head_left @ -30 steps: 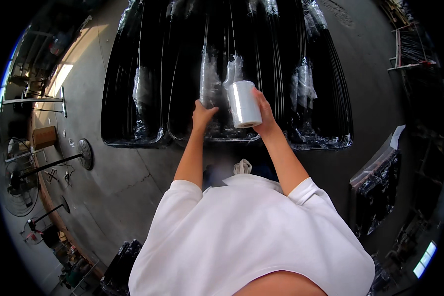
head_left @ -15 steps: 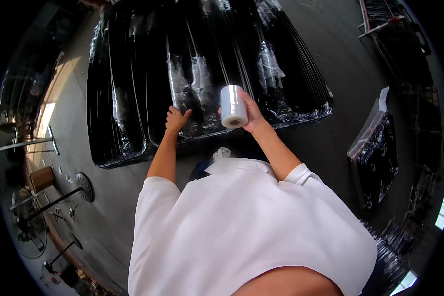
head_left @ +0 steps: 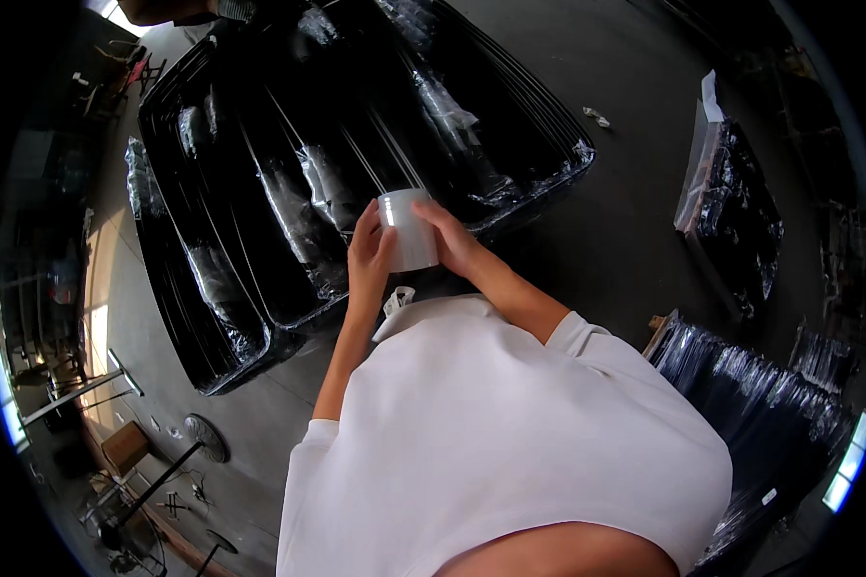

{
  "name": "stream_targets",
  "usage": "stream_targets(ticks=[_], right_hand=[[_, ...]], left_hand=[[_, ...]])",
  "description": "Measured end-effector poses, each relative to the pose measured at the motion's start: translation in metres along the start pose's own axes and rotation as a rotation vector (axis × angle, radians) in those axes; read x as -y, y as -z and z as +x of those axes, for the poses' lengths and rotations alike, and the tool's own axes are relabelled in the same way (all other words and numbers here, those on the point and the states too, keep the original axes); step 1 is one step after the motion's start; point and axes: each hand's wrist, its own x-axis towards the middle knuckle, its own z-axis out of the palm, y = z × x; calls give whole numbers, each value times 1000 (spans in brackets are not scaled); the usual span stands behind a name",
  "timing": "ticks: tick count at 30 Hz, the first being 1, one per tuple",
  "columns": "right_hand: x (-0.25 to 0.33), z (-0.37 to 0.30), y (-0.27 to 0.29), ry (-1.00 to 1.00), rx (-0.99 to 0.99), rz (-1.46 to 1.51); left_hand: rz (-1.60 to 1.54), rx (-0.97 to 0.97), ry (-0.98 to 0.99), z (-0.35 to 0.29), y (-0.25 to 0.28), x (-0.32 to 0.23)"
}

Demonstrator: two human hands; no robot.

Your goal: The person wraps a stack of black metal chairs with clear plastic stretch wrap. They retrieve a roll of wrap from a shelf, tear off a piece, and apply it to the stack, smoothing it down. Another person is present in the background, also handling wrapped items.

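A roll of clear stretch film is between my two hands, in front of my chest. My left hand presses on its left side, fingers up along it. From the right, my right hand grips the roll with the fingers wrapped behind it. Just beyond lies a large stack of shiny black panels, wrapped in film and with crinkled clear film in long strips on top. The stack's near edge passes behind my hands.
A film-wrapped black bundle stands on the right, above a larger wrapped stack. Stands with round bases and a cardboard box are at lower left. A scrap lies on the floor. Another person's arm shows at the top left.
My left hand has left the near edge of the panel stack and come onto the film roll. The roll has moved left in my right hand. My view has turned to the right.
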Motion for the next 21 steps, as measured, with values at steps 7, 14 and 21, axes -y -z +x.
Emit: stream_targets(ticks=[7, 14, 21], right_hand=[[1, -9, 11, 12, 62, 78], [13, -21, 5, 97, 164, 194], [15, -30, 12, 81, 149, 193]], left_hand=[[-185, 7, 191, 0, 6, -12], [-184, 4, 213, 6, 2, -33], [-142, 253, 267, 14, 5, -27]])
